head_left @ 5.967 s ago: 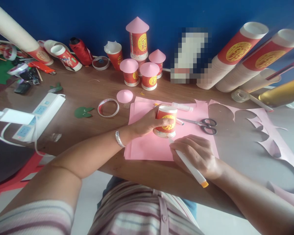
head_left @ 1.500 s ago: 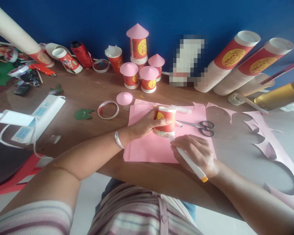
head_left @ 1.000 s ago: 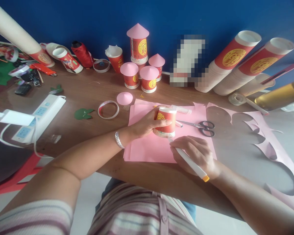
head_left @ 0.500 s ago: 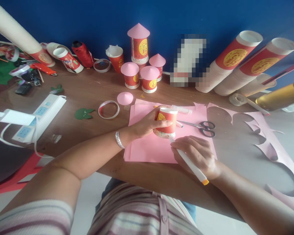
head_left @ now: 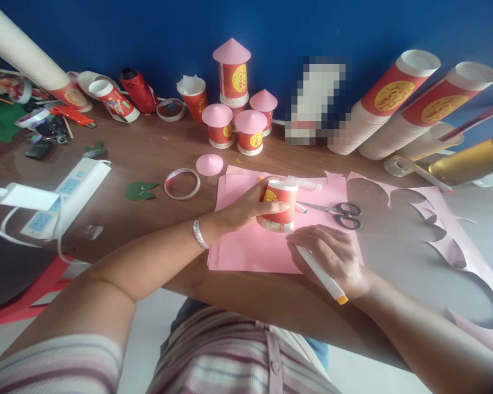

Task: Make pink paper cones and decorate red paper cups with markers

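My left hand [head_left: 250, 205] is wrapped round a red and white paper cup [head_left: 282, 197] with a gold emblem, held upside down above pink paper sheets [head_left: 246, 249]. In my right hand [head_left: 332, 254] is a white marker [head_left: 322, 276] with an orange-yellow end. Its tip points at the cup's lower rim, which bears coloured marks; whether they touch I cannot tell. Scissors [head_left: 345, 215] with dark handles lie on the sheets, partly behind the cup. Close by rest a capped marker [head_left: 306, 183] and a pink paper cone [head_left: 209, 164].
Several red cups with pink cone tops [head_left: 232, 76] stand at the back. Tall cup stacks [head_left: 398, 90] lean at the right, above cut pink scraps [head_left: 452, 246]. A tape roll [head_left: 182, 183], a green paper cutout [head_left: 142, 190] and a power strip [head_left: 68, 197] lie at the left.
The marker's rear end in my right hand has shifted slightly up and left. My left hand and the cup have barely moved.
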A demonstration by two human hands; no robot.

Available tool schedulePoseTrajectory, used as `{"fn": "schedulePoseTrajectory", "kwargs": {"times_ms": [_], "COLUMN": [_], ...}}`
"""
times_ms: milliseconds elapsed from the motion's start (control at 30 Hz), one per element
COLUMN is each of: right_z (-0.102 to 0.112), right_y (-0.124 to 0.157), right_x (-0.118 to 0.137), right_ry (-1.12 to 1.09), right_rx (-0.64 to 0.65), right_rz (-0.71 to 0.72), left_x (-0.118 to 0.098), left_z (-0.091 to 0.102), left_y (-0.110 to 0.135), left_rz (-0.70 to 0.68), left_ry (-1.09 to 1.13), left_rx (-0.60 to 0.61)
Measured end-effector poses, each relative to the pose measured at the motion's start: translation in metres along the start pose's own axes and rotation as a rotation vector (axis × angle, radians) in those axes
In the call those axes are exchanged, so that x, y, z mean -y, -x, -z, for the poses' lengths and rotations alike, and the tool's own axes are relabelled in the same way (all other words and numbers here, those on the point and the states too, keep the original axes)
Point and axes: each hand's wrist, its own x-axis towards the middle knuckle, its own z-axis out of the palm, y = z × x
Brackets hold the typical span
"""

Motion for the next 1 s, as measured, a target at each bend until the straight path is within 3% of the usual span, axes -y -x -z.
{"fn": "schedulePoseTrajectory", "kwargs": {"times_ms": [1000], "right_z": [-0.0013], "right_y": [0.0013], "right_x": [0.0015], "right_ry": [0.029], "right_rx": [0.016], "right_rz": [0.037], "left_x": [0.0008], "left_z": [0.0009], "left_y": [0.0006], "left_rz": [-0.001], "left_ry": [-0.016], "left_rx": [0.013]}}
